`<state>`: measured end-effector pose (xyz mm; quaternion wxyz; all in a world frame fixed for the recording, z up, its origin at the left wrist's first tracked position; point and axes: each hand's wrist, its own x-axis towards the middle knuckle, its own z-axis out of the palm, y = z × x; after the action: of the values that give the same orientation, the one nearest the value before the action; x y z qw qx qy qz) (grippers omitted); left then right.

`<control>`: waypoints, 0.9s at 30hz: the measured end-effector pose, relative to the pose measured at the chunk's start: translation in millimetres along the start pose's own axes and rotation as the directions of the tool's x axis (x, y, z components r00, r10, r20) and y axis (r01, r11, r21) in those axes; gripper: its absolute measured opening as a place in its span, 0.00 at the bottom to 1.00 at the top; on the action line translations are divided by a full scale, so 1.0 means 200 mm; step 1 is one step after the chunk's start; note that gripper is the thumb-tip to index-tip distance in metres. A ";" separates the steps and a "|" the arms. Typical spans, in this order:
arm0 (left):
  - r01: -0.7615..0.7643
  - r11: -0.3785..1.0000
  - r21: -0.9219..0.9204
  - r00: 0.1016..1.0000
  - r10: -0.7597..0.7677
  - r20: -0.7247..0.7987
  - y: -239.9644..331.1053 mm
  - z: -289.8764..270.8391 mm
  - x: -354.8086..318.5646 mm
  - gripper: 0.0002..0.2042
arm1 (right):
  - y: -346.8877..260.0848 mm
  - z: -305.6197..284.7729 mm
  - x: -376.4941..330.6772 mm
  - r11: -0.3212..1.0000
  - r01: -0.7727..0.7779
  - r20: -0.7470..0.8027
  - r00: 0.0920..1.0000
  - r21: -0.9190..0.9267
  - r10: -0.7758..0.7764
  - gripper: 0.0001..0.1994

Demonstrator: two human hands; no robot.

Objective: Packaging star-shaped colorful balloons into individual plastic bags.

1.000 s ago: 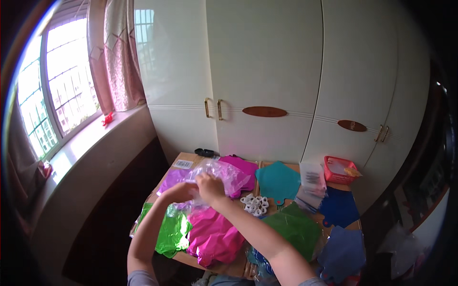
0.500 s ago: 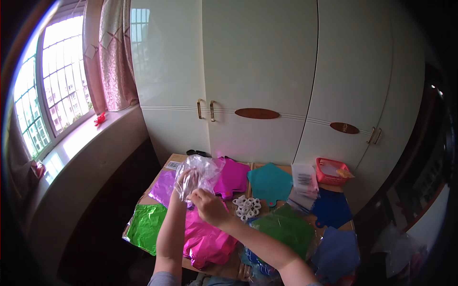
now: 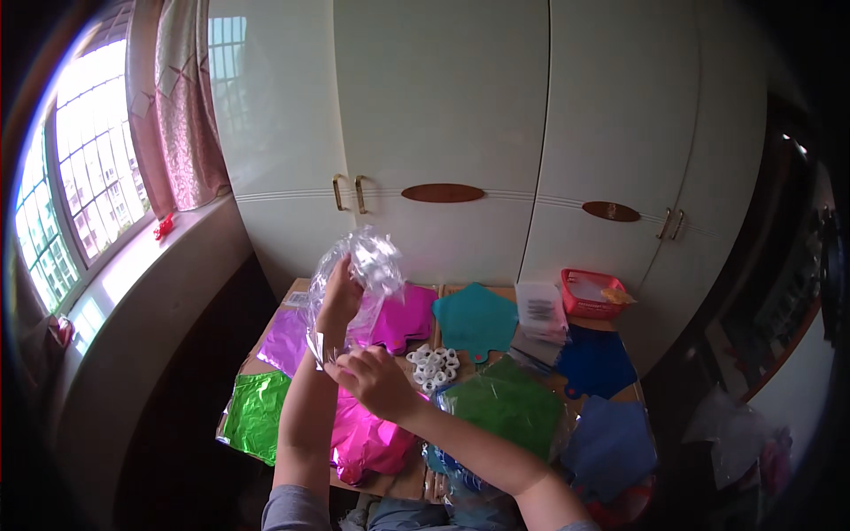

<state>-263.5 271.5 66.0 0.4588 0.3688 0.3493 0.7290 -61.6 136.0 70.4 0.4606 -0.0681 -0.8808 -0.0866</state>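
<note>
A crinkled clear plastic bag [image 3: 379,265] is raised over the far left of the table and pulled over my left hand [image 3: 340,292]. The fingers inside it point upward and look apart, though glare on the film partly hides them. At the bag's mouth, beside my left wrist, my right hand [image 3: 376,376] is closed in a pinch on the edge. Below my hands lies a shiny pink foil piece [image 3: 367,441]. Around them are a purple foil piece [image 3: 285,341], a green foil piece [image 3: 257,416] and a magenta piece [image 3: 403,317].
White rings [image 3: 434,365] lie heaped mid-table. To the right are a teal piece [image 3: 476,317], a green piece in clear film [image 3: 505,403], a dark blue piece [image 3: 595,361], a paler blue piece [image 3: 611,447], clear packets [image 3: 540,310] and a red basket [image 3: 591,308]. Cabinet doors [image 3: 443,106] stand behind.
My left hand has risen inside the bag, which now reaches higher and is drawn further down toward the wrist. My right hand stays at its edge. The whole view has shifted slightly.
</note>
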 end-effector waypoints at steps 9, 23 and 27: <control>-0.085 0.995 0.057 0.968 0.069 0.243 -0.01 0.03 -0.22 0.14 | 0.35 0.15 -0.31 0.758 -0.598 -0.399 0.648 0.259 0.648 0.29; -0.545 -0.129 0.829 0.796 0.233 0.559 0.10 0.16 -0.41 0.17 | 0.66 0.16 -0.15 0.550 -0.638 -0.136 0.578 0.539 0.805 0.02; -0.341 -0.243 0.908 0.858 0.315 0.406 0.11 0.23 -0.35 0.16 | 0.58 0.01 -0.08 0.848 -0.417 -0.202 0.845 0.328 0.494 0.02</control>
<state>-211.0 206.7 90.8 -0.1827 0.6667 0.6535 0.3083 -31.1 248.2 67.6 0.5921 -0.2006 -0.7680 0.1391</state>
